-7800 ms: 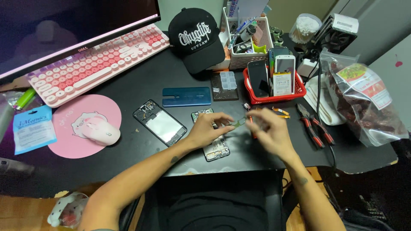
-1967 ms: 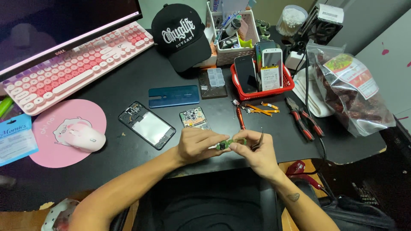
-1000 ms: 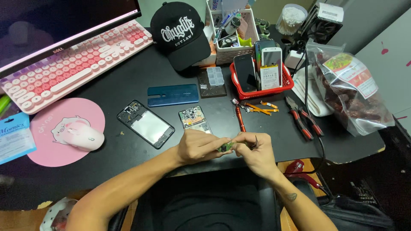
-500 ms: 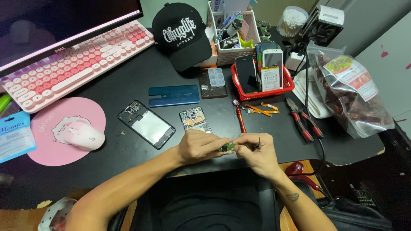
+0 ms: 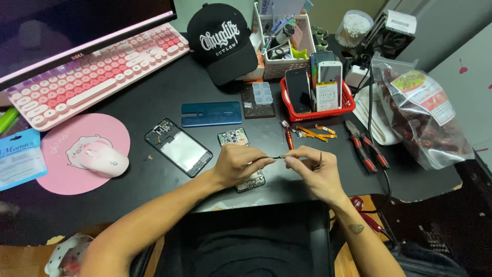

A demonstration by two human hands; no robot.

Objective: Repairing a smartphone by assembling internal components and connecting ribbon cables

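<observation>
My left hand [image 5: 237, 165] and my right hand [image 5: 313, 172] meet fingertip to fingertip just above the black desk [image 5: 154, 102]. Both pinch a small thin dark strip [image 5: 273, 157] stretched between them. A slim dark tool [image 5: 320, 159] also sticks up from the fingers of my right hand. An opened phone with its green circuit board [image 5: 233, 137] showing lies on the desk, its near half hidden under my left hand. A bare phone frame [image 5: 178, 147] lies to the left of it. A blue back cover [image 5: 211, 113] lies behind both.
A red screwdriver [image 5: 288, 138], orange flex cables [image 5: 315, 133] and pliers [image 5: 366, 150] lie right of my hands. Behind are a red basket [image 5: 346, 104] with phones, a clear parts box [image 5: 262, 94], a black cap [image 5: 221, 41], a pink keyboard [image 5: 87, 72] and a mouse [image 5: 102, 159].
Both hands have lifted slightly away from the desk's front edge. The small green piece seen between the fingertips earlier no longer shows; a thin dark strip is between them.
</observation>
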